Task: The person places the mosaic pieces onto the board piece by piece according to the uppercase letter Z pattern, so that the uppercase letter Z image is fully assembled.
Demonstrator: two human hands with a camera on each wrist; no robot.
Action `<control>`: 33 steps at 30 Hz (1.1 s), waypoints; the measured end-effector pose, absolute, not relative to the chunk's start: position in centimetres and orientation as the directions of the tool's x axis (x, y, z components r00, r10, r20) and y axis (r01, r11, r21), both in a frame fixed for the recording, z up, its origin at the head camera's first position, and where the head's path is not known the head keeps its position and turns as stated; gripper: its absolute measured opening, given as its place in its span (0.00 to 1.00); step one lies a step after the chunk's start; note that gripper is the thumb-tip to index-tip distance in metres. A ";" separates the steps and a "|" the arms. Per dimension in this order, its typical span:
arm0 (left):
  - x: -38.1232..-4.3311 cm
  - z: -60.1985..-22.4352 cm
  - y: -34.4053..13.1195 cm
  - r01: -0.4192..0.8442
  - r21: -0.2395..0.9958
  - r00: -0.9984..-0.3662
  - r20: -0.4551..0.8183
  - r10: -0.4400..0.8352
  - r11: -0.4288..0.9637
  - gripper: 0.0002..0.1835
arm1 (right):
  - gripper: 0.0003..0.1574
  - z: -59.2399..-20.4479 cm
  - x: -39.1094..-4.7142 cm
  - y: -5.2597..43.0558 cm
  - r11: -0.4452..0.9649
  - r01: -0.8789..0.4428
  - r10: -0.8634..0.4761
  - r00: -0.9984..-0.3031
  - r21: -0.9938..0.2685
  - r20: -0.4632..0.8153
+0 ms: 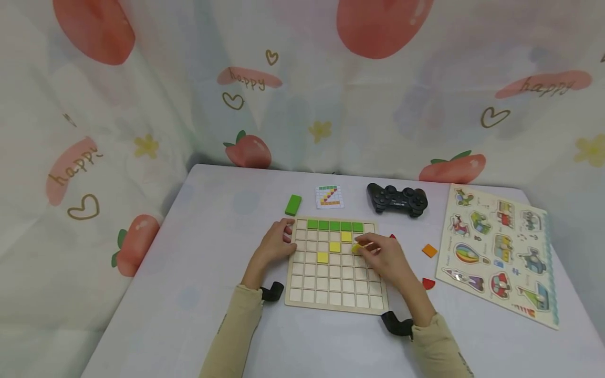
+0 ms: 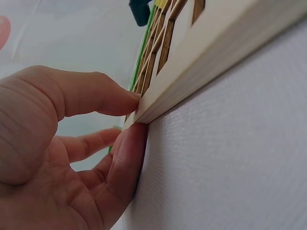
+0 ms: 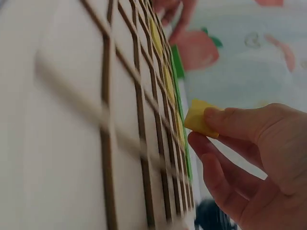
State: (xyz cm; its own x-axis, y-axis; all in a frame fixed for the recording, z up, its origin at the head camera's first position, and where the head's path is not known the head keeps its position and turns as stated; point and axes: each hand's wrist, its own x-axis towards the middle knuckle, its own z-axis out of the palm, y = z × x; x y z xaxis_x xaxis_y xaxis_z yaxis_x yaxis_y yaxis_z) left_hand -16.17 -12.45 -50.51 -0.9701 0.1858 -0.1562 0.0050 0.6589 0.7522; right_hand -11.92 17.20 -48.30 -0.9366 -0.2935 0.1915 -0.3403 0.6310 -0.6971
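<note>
White table [image 1: 179, 304], one grid board [image 1: 335, 284] on it; patterned curtain [image 1: 302, 115] behind; left hand [image 1: 275, 242], thumb and fingers gripping the board's left edge; right hand [image 1: 388, 261], thumb and fingers pinching one yellow tile [image 3: 197, 117] over the board's right side. Handling, as judged: brace the board, square the tile's edges to the grid, lower flat, release gently

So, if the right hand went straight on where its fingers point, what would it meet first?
Probably the wooden grid board, near the farthest placed yellow tile; the right hand leads with a pinched yellow tile, whose height above the board is unclear.
</note>
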 end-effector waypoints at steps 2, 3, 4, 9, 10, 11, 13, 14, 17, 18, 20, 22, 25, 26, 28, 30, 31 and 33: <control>-16.2 -50.6 -12.5 0.011 0.752 -0.970 -0.152 0.190 0.659 0.35 | 0.13 -48.4 -11.9 15.3 0.588 -0.360 -0.338 -0.923 -0.724 0.183; -16.2 -50.7 -12.5 0.013 0.751 -0.970 -0.152 0.191 0.660 0.35 | 0.12 -48.4 -11.9 14.4 0.568 -0.365 -0.364 -0.915 -0.738 0.173; -16.3 -50.7 -12.5 0.016 0.751 -0.970 -0.150 0.193 0.661 0.35 | 0.12 -48.4 -11.9 13.7 0.547 -0.375 -0.390 -0.905 -0.748 0.169; -16.4 -50.7 -12.5 0.016 0.753 -0.969 -0.151 0.196 0.658 0.36 | 0.12 -48.5 -11.8 11.1 0.477 -0.393 -0.494 -0.860 -0.786 0.129; -16.4 -50.6 -12.5 0.014 0.753 -0.969 -0.153 0.196 0.657 0.36 | 0.12 -48.5 -11.7 10.8 0.474 -0.394 -0.506 -0.854 -0.788 0.123; -16.4 -50.6 -12.5 0.012 0.753 -0.969 -0.155 0.195 0.658 0.36 | 0.12 -48.5 -11.7 10.5 0.471 -0.397 -0.518 -0.847 -0.788 0.117; -16.3 -50.6 -12.4 0.010 0.753 -0.969 -0.156 0.192 0.658 0.36 | 0.12 -48.6 -11.6 10.0 0.470 -0.399 -0.537 -0.837 -0.787 0.104; -16.3 -50.7 -12.5 0.006 0.752 -0.969 -0.159 0.191 0.659 0.36 | 0.12 -48.6 -11.5 9.8 0.470 -0.397 -0.547 -0.832 -0.789 0.093; -16.3 -50.7 -12.5 0.005 0.753 -0.970 -0.157 0.188 0.658 0.36 | 0.12 -48.6 -11.2 9.2 0.479 -0.394 -0.569 -0.820 -0.785 0.063; -16.3 -50.7 -12.5 0.007 0.753 -0.970 -0.155 0.187 0.658 0.36 | 0.11 -48.7 -11.2 9.0 0.489 -0.394 -0.569 -0.820 -0.778 0.058; -16.3 -50.8 -12.5 0.007 0.754 -0.970 -0.154 0.187 0.656 0.35 | 0.10 -48.8 -11.0 8.7 0.515 -0.402 -0.560 -0.827 -0.757 0.059; -16.2 -50.8 -12.5 0.007 0.757 -0.970 -0.153 0.188 0.654 0.36 | 0.08 -48.9 -10.9 8.4 0.546 -0.421 -0.542 -0.837 -0.724 0.078; -16.2 -50.7 -12.5 0.012 0.758 -0.970 -0.151 0.193 0.652 0.36 | 0.05 -49.2 -10.8 8.1 0.587 -0.448 -0.522 -0.846 -0.674 0.108; -16.2 -50.7 -12.5 0.012 0.758 -0.970 -0.150 0.193 0.652 0.35 | 0.05 -49.3 -10.8 8.0 0.594 -0.453 -0.517 -0.848 -0.665 0.116; -16.2 -50.7 -12.5 0.014 0.757 -0.970 -0.150 0.194 0.654 0.35 | 0.05 -49.4 -10.8 8.0 0.604 -0.452 -0.510 -0.852 -0.657 0.117; -16.2 -50.7 -12.5 0.014 0.756 -0.970 -0.149 0.192 0.655 0.35 | 0.06 -49.4 -10.8 8.0 0.603 -0.446 -0.510 -0.853 -0.661 0.111; -16.2 -50.7 -12.5 0.012 0.755 -0.970 -0.150 0.190 0.655 0.35 | 0.06 -49.4 -10.8 8.0 0.600 -0.444 -0.512 -0.852 -0.665 0.108; -16.2 -50.6 -12.5 0.013 0.755 -0.970 -0.149 0.191 0.656 0.35 | 0.08 -49.4 -10.8 8.0 0.595 -0.439 -0.515 -0.851 -0.673 0.100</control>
State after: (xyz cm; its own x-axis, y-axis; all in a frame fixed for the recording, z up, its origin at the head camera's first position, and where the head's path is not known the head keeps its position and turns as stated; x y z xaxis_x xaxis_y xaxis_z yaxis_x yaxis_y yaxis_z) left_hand -16.19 -12.47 -50.62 -0.9703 0.1908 -0.1485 0.0134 0.6556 0.7550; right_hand -10.79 8.03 -49.41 -0.8512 -0.5153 0.0998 -0.4392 0.5951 -0.6730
